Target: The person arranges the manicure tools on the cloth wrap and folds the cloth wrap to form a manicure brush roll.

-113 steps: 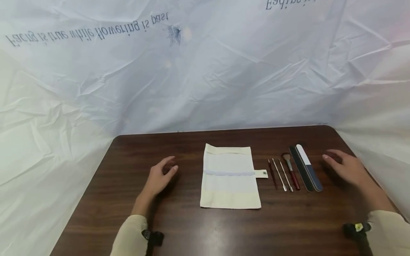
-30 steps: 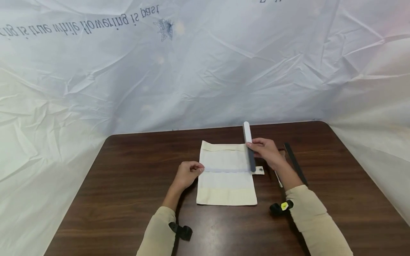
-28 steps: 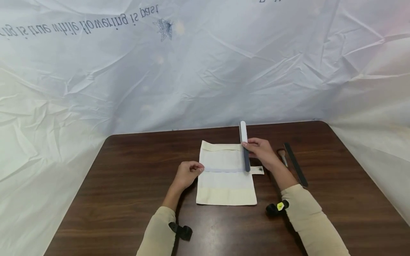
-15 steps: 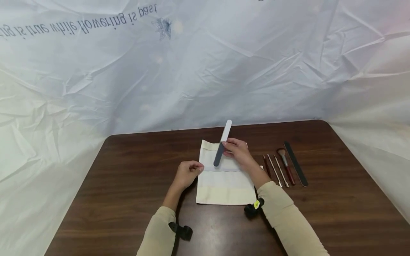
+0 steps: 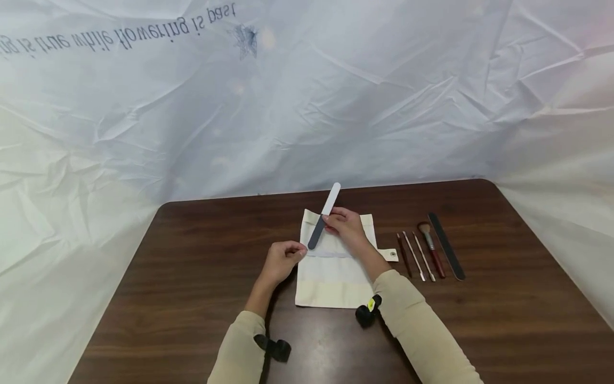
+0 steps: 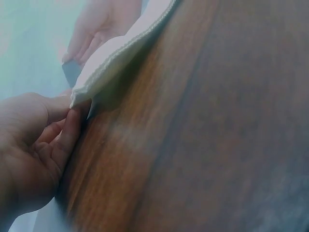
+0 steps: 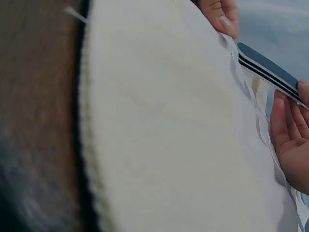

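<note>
From my seat far from the table, I watch the person's 2 hands above a cream cloth case, which lies unfolded near the middle of it. The left hand pinches the left edge of this case with thumb and finger, at the height of the pale elastic band which crosses the cloth; in the left wrist view I see this edge a little raised from the wood. The right hand grasps a nail file between thumb and fingers, and holds it slanted above the upper part of the case. The file is half white and half dark grey: its white end points away from the person, and its grey end points down to the left hand, just beside the band. I cannot tell if this end touches the band. At the right side of the case comes out a short tab with a snap button. Farther right, 5 tools lie side by side on the wood: a dark red stick, a metal stick, another metal stick, a brush with red handle, and a dark file. Behind the table hangs a white sheet, wrinkled, with mirrored letters.
</note>
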The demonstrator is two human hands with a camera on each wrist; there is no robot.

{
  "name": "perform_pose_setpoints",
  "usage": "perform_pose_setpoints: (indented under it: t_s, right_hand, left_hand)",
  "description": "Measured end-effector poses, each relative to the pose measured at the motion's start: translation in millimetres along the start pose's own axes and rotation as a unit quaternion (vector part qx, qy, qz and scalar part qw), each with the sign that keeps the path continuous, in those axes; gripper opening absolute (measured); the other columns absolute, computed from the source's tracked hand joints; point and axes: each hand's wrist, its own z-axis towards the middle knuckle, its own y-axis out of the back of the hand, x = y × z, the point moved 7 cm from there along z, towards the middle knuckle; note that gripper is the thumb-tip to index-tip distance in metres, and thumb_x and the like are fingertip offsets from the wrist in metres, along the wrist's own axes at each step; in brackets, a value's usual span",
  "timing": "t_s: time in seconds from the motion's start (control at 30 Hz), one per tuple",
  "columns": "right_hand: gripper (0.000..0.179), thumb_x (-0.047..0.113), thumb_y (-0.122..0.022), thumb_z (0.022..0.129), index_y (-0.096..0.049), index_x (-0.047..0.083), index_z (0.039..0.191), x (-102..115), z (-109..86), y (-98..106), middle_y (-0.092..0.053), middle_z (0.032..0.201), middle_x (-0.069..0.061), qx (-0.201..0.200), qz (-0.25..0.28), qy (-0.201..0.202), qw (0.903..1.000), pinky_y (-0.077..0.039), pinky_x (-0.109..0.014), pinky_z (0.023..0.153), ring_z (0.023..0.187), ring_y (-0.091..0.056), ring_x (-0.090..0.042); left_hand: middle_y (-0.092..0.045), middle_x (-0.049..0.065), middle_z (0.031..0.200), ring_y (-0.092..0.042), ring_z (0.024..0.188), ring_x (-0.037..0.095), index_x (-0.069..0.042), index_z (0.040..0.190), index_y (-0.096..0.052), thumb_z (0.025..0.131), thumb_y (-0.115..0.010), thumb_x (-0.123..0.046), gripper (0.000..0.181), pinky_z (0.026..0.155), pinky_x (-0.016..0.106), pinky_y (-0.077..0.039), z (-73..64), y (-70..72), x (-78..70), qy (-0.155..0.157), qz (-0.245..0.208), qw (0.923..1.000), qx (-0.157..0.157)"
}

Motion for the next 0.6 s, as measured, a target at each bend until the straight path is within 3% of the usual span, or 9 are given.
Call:
perform_pose_setpoints:
  t_s: [0.47, 0.6]
  right_hand:
    - [0.038, 0.008, -0.066, 0.098, -0.055, -0.009, 0.130, -0.7, 6.0, -4.9, -0.071, 0.084, 0.009, 0.048, -0.118, -0.069, 0.9894, -0.054, -0.013, 0.065, 0.069, -0.065, 0.001]
    - [0.038, 0.008, -0.066, 0.098, -0.053, -0.007, 0.130, -2.4, 6.6, -6.4, -0.070, 0.084, 0.009, 0.055, -0.122, -0.086, 0.9873, -0.054, -0.013, 0.064, 0.068, -0.064, 0.000]
  left_hand:
    - [-0.076, 0.012, 0.093, -0.055, 0.070, 0.008, -0.003, 0.097, -0.079, 0.095, -0.071, -0.009, 0.010, 0.065, 0.023, -0.047, 2.4, -1.1, 3.2, 0.020, -0.002, 0.9996, 0.017]
    - [-0.077, 0.014, 0.092, -0.056, 0.070, 0.007, -0.001, 0.096, -0.078, 0.094, -0.071, -0.006, 0.010, 0.064, 0.022, -0.048, 1.5, -0.4, 2.9, 0.018, -0.006, 0.9997, 0.015]
